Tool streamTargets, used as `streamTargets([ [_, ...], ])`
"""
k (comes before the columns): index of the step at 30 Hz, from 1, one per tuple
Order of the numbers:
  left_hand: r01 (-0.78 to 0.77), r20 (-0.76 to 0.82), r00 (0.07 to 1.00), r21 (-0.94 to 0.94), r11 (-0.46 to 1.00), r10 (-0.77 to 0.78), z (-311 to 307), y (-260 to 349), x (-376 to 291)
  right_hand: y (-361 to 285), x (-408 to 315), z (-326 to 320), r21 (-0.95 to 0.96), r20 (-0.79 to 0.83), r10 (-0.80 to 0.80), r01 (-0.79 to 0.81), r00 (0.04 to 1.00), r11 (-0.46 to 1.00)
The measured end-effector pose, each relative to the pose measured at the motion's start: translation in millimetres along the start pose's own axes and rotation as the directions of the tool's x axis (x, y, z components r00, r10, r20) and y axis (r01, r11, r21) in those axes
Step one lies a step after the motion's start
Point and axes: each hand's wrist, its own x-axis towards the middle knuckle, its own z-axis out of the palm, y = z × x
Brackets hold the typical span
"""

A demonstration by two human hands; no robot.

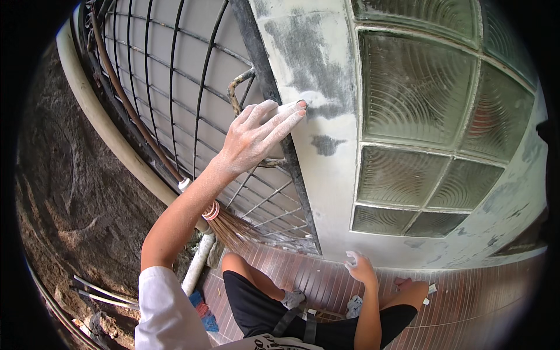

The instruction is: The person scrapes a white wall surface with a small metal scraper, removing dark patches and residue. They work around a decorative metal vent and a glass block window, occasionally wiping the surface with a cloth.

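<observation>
Dust-coated, my left hand (256,133) reaches up to a narrow plastered wall strip (330,175) between a metal grille and glass blocks. Its extended fingers press a thin, pale folded sheet (282,106), possibly sandpaper, on the wall; the palm side is hidden. White patches and grey areas mark the plaster around the fingertips. Lower down, my right hand (362,267), also dusty, hangs in front of the wall's foot with its fingers apart and partly curled. I see nothing in it.
A black metal grille (197,87) with a handle stands left of the strip; glass blocks (415,87) are set to the right. A stick broom (227,225) leans by the grille, near a long pale pipe (109,118) and rough rock. Brown slatted flooring (463,302) lies below.
</observation>
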Motion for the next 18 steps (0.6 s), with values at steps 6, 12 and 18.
streamTargets([
  [6, -0.024, -0.009, 1.0, 0.038, 0.999, 0.025, 8, 1, 8, 2, 3, 6, -0.062, 0.005, -0.026, 0.027, 1.0, 0.998],
  [12, 0.009, -0.014, 1.0, 0.053, 0.999, -0.008, 6, 6, 7, -1, -2, 2, -0.111, 0.012, -0.016, 0.017, 1.0, 0.994],
  [18, 0.037, -0.045, 0.998, 0.033, 0.999, -0.035, 10, 9, 7, 5, -1, 3, -0.124, 0.007, -0.026, 0.027, 1.0, 0.992],
])
